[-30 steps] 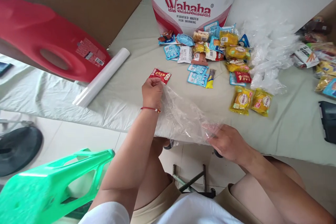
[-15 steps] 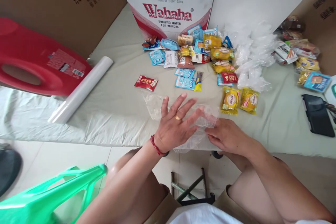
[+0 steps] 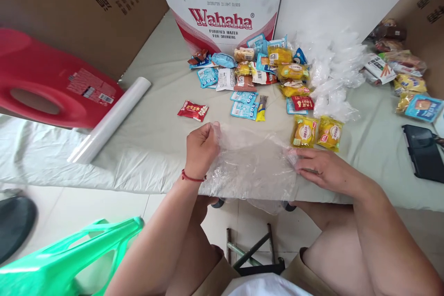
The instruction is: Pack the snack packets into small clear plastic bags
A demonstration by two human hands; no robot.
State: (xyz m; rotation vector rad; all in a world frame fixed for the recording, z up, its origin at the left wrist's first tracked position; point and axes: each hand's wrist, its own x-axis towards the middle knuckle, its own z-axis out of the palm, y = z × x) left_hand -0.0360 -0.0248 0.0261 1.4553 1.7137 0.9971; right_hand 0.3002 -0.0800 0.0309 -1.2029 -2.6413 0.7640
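Note:
A clear plastic bag (image 3: 251, 166) lies spread flat at the table's front edge, part of it hanging over. My left hand (image 3: 201, 148), with a red string on the wrist, pinches the bag's left edge. My right hand (image 3: 321, 171) holds the bag's right edge against the table. A red snack packet (image 3: 193, 110) lies just beyond my left hand. Two yellow cake packets (image 3: 316, 132) sit just beyond my right hand.
A heap of mixed snack packets (image 3: 256, 71) lies before a Wahaha carton (image 3: 222, 11). Crumpled clear bags (image 3: 335, 74) are piled at the right, with more snacks (image 3: 404, 76) and a black device (image 3: 423, 150) beyond. A film roll (image 3: 109, 120) and red jug (image 3: 48, 85) are left; a green stool (image 3: 65, 259) stands below.
My left hand went from flat on the bag to pinching its left edge. My right hand slid right, and the bag is now stretched wider between both hands.

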